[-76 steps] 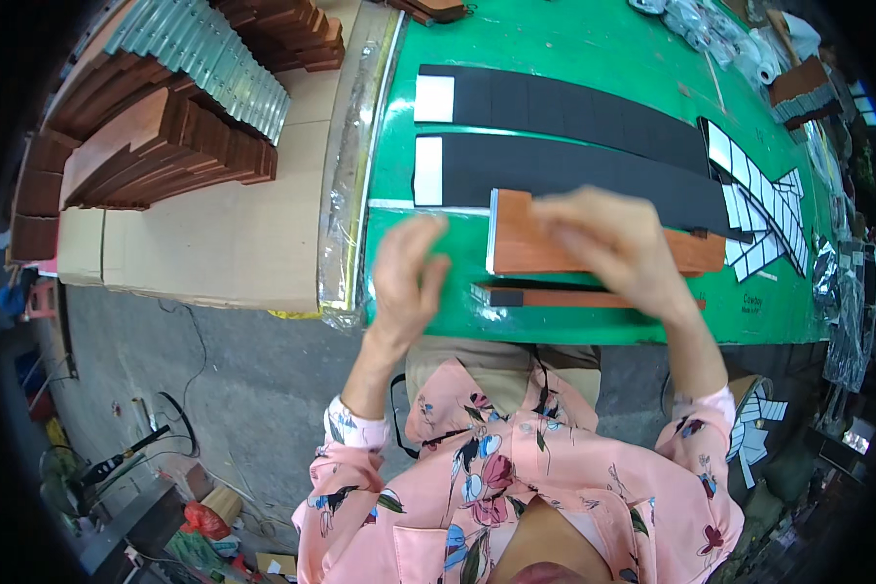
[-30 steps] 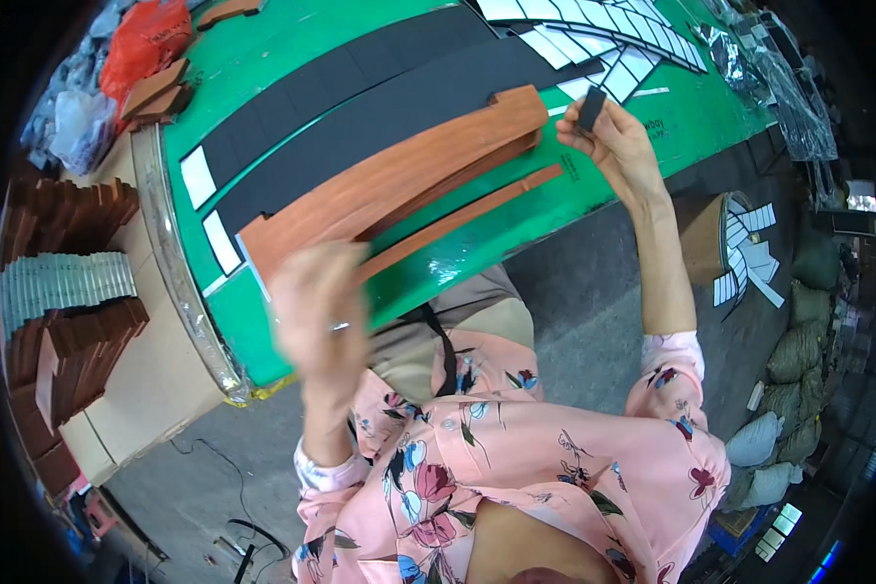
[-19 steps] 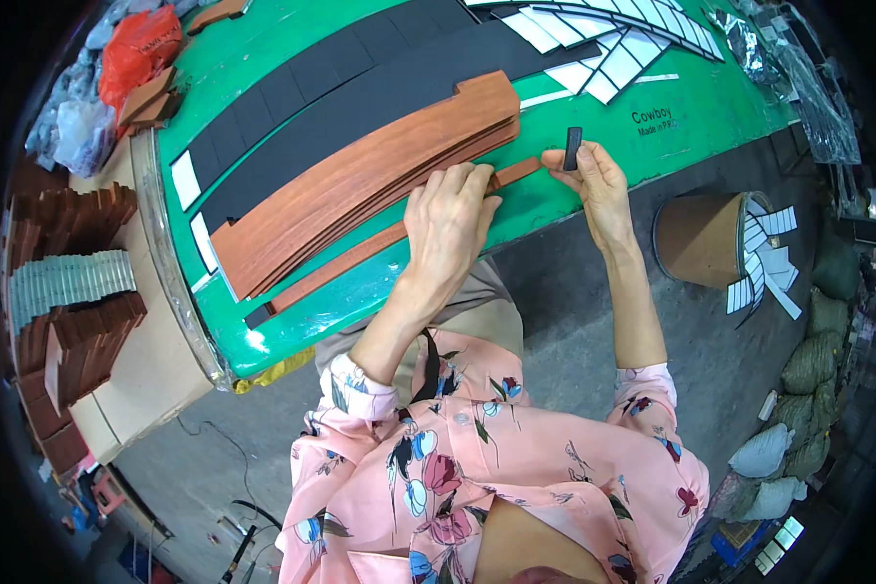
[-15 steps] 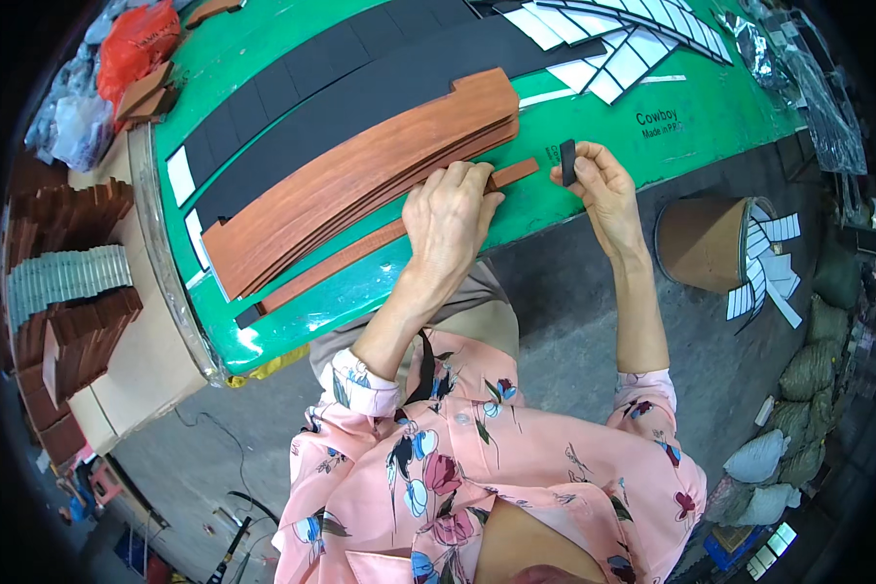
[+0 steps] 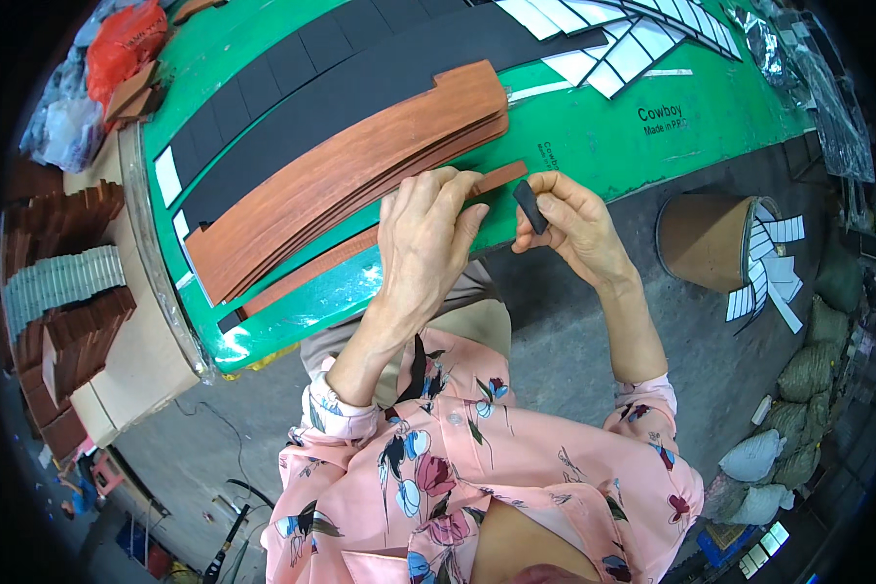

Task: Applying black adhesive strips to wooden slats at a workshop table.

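Note:
My left hand lies flat, fingers together, on a long narrow brown wood-grain strip at the near edge of the green table. Behind it rests a stack of wider brown wood-grain strips. My right hand is just right of the strip's end and pinches a small black pad between thumb and fingers, held upright at the table's edge.
Long black strips with white backing ends lie across the table's far side. White-backed pieces fan out at the far right. A cardboard drum stands on the floor to the right. Stacked brown pieces sit on cardboard at the left.
My left hand came down from in front of me onto the narrow strip. My right hand brought the black pad in from the far right toward the strip's end.

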{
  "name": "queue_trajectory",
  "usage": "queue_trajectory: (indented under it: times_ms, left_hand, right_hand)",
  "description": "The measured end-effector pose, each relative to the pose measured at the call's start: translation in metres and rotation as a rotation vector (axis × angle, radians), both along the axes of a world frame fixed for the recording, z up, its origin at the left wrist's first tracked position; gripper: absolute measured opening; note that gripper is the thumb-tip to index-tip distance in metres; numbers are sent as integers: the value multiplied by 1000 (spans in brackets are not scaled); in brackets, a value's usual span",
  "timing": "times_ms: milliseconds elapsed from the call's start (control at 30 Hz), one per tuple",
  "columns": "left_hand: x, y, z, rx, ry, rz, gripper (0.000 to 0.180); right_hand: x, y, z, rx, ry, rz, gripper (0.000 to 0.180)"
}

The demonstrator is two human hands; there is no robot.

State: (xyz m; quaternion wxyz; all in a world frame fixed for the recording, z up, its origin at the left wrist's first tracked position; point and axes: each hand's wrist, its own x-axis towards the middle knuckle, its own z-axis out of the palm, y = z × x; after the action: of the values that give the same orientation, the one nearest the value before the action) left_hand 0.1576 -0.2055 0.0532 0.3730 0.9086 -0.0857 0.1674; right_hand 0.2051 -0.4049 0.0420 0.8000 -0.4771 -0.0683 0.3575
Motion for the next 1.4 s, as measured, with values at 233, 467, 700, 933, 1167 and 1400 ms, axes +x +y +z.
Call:
queue_trajectory:
  times_ms: [233, 467, 700, 933, 1167, 1400]
  left_hand:
    - [9, -4, -16, 46, 29, 98, 24]
    - [7, 2, -12, 60, 57, 102, 19]
    - [7, 6, -15, -13, 102, 84, 20]
    - [8, 8, -17, -40, 140, 79, 19]
    - [9, 7, -16, -40, 145, 83, 19]
    - [9, 8, -16, -38, 148, 88, 19]
  right_hand:
    - [9, -7, 1, 25, -104, -51, 37]
    - [24, 7, 20, -524, -656, -113, 26]
    - [28, 23, 9, -789, -1286, -122, 24]
    - [31, 25, 6, -874, -1401, -129, 23]
    - [31, 27, 4, -873, -1445, -105, 22]
    - [31, 27, 0, -884, -1447, -122, 22]
